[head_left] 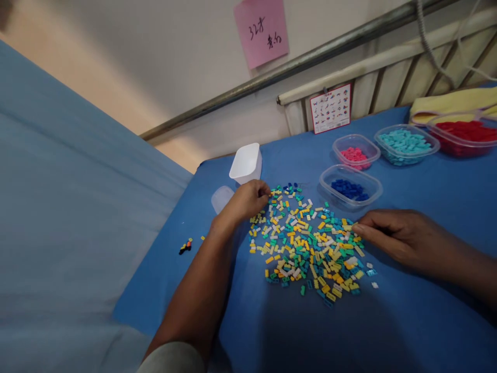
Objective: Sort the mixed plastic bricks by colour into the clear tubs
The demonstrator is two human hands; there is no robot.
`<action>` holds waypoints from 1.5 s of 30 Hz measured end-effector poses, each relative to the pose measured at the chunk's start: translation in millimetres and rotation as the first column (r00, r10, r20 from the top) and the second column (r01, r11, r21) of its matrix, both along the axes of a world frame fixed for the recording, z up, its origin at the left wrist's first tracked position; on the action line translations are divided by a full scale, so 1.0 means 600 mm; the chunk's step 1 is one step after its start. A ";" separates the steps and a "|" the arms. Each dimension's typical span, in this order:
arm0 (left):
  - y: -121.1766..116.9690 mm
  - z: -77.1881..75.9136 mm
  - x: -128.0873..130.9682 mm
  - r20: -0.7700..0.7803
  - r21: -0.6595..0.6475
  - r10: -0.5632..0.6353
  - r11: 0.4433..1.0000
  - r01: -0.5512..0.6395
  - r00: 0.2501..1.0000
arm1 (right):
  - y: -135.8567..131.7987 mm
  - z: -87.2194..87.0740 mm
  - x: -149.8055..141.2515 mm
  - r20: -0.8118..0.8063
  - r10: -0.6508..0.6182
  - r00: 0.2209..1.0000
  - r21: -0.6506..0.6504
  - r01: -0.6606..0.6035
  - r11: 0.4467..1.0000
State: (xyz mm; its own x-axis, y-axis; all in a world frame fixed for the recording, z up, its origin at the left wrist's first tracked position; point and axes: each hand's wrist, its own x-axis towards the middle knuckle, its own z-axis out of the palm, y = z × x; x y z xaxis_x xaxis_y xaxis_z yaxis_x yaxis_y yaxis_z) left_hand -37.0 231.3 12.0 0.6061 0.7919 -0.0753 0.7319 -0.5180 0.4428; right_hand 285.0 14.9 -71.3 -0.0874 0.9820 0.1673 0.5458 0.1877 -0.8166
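Observation:
A loose spread of small toy building bricks (298,243) in yellow, orange, green, teal and white lies on the blue tablecloth. At its far left edge is my left hand (251,199), fingers curled and closed; what is between the fingertips, if anything, is hidden. My right hand (399,235) reaches in from the right, thumb and forefinger pinched at the pile's right edge on what looks like a small yellow brick (354,225). Just beyond that hand stands a clear tub (324,182) with dark blue bricks in it.
Behind stand clear tubs of pink bricks (354,155), turquoise bricks (406,141) and red bricks (466,132). A white container (246,165) and a translucent lid-like piece (221,199) are near my left hand. Black bricks (185,247) lie left. A picture card (331,110) leans at the back.

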 end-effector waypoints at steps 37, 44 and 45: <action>0.014 0.003 0.103 -0.285 0.134 -0.069 0.985 0.111 0.956 | 0.007 0.014 -0.007 0.010 0.047 0.999 -0.013 -0.047 0.999; 0.016 -0.008 0.101 -0.321 0.111 -0.074 0.987 0.115 0.944 | 0.005 0.010 -0.006 0.003 0.043 0.999 -0.024 -0.043 0.999; 0.016 -0.009 0.099 -0.302 0.110 -0.066 0.989 0.103 0.951 | 0.004 0.009 -0.005 0.004 0.044 0.999 -0.025 -0.044 0.999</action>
State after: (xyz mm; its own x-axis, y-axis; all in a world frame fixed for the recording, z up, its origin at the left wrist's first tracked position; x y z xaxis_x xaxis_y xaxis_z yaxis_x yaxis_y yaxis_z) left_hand 22.5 240.8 6.4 0.6359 0.7533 -0.1675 0.7717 -0.6200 0.1413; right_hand 281.8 17.6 -65.9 -0.1314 0.9811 0.1421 0.5413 0.1911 -0.8188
